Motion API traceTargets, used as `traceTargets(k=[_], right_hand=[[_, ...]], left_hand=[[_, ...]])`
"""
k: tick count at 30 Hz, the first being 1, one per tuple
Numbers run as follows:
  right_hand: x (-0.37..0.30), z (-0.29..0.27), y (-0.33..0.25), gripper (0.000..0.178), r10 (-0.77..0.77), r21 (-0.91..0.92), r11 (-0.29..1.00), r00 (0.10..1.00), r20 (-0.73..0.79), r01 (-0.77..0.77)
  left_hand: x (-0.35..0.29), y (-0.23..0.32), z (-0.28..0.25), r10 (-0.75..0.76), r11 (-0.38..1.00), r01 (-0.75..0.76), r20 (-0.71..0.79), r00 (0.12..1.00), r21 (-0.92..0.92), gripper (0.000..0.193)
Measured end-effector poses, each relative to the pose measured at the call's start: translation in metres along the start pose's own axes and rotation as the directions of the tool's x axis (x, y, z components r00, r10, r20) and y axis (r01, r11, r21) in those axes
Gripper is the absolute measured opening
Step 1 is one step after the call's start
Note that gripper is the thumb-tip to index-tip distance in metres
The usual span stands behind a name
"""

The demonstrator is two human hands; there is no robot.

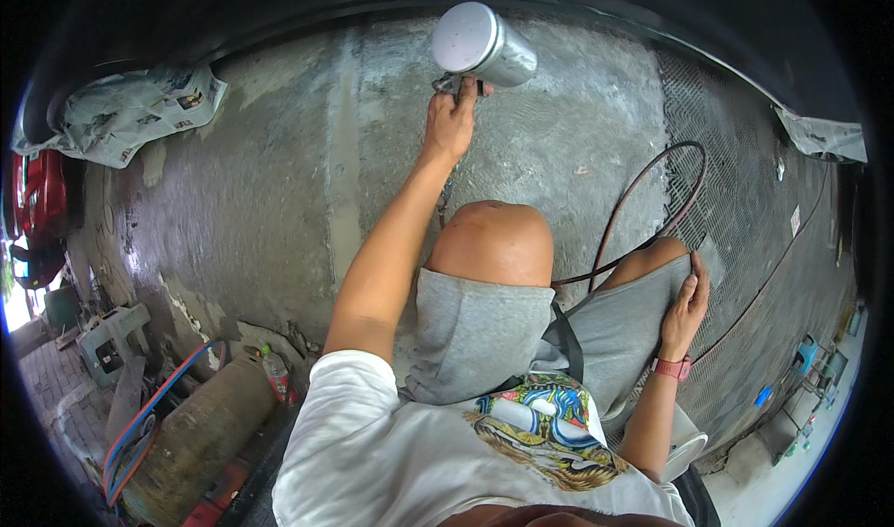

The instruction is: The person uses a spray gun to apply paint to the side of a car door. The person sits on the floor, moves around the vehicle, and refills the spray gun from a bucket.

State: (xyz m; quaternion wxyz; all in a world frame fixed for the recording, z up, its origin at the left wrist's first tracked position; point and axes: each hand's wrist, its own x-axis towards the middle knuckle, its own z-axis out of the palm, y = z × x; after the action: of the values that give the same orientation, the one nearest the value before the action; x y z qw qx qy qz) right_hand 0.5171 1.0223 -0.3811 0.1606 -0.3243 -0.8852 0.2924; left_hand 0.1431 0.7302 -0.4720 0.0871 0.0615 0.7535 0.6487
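1. The concrete floor (279, 210) fills most of my view, grey and patchy, with a metal grating (745, 201) on my right side. I am crouched low over it, knees up, so my reach stays short.
2. A rusty gas cylinder (200, 434) lies on its side near my left, well away from my hands, with blue and red hoses (154, 406) looping over it.
3. Crumpled newspaper (121, 113) is draped along the dark curved edge at upper left, seemingly as a cover.
4. A dark hose (643, 192) arcs over the floor past my right knee.
5. The spray gun (480, 47), with its silver metal cup on top, is held out ahead of me, above the floor.
6. My left hand (452, 122) is closed around the gun's grip below the cup, arm stretched forward.
7. My right hand (684, 304) rests flat on my right thigh, fingers together, bracing me; it holds nothing.
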Motion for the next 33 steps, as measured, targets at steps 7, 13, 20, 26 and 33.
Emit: traceTargets(k=[7,13,20,26,33], right_hand=[[-0.014,-0.007,-0.002,0.049,0.014,-0.003,1.0,0.999,-0.035,-0.014],[-0.027,-0.013,-0.001,0.053,0.045,-0.022,0.999,0.996,-0.082,-0.047],[-0.031,-0.014,0.003,0.048,0.042,-0.042,0.998,0.994,-0.102,-0.046],[-0.03,-0.015,-0.002,0.049,0.03,-0.05,0.998,0.996,-0.088,-0.034],[-0.032,-0.017,0.001,0.049,0.019,-0.098,0.995,0.994,-0.105,-0.03]], left_hand=[[0.019,-0.024,-0.012,0.086,0.99,-0.067,-0.145,0.986,0.128,0.057],[0.008,-0.034,-0.095,0.012,1.0,-0.011,-0.321,0.947,0.004,0.053],[0.006,-0.043,-0.198,-0.007,0.997,0.045,-0.527,0.85,0.06,0.05],[0.008,-0.053,-0.284,0.05,0.987,0.067,-0.682,0.73,0.144,0.053],[0.019,-0.056,-0.364,0.081,0.973,0.13,-0.807,0.585,0.192,0.055]])
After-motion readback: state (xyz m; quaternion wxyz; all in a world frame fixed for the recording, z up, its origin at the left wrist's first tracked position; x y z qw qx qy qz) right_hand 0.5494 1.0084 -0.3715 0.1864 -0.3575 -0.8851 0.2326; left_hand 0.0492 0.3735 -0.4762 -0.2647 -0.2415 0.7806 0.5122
